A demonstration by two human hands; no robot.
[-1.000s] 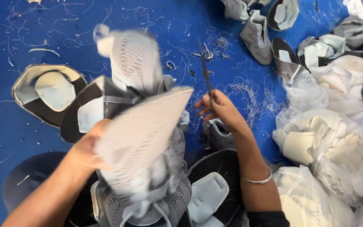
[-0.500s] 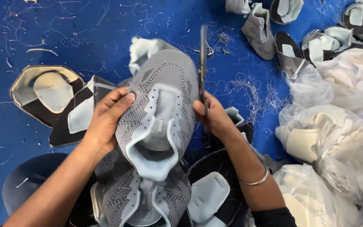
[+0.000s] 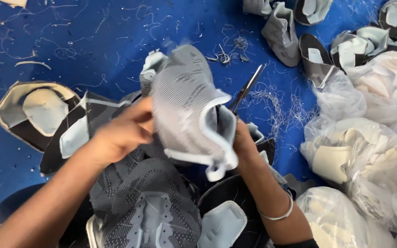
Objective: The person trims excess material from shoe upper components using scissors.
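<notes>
The left hand (image 3: 122, 133) pinches the edge of a grey knit shoe upper (image 3: 187, 108), held up over a pile of uppers (image 3: 148, 206) on the blue floor (image 3: 70, 41). The right hand (image 3: 244, 142), mostly hidden behind the upper, closes around scissors (image 3: 246, 89), blades pointing up. Clear bags of pale parts (image 3: 359, 156) lie well to the right.
</notes>
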